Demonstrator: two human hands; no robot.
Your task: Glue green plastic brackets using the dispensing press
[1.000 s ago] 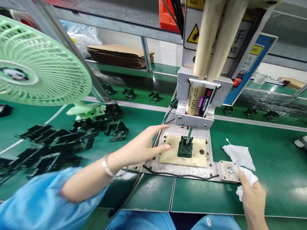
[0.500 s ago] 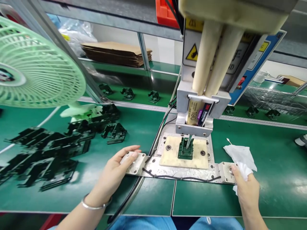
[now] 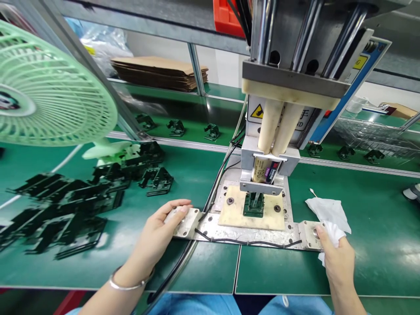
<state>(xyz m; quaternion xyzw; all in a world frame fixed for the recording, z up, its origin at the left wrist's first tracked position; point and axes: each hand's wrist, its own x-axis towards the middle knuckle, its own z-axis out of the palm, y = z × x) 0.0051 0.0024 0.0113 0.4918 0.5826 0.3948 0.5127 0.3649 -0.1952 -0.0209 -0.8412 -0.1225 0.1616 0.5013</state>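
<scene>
The left hand (image 3: 154, 238) rests on the near left end of a long riveted steel plate (image 3: 229, 234), its fingers (image 3: 177, 206) lying together across the metal, while the right hand (image 3: 337, 258) pinches a crumpled white cloth wipe (image 3: 331, 232) between thumb and fingers at the plate's right end. Between the hands, a dark green moulded part (image 3: 253, 205) sits on a cream board (image 3: 272, 218) just under the nozzle of a silver dispenser holding a 3M adhesive cartridge (image 3: 262, 170). Flat black moulded parts (image 3: 65, 210) lie on the green table (image 3: 203, 267) to the left.
</scene>
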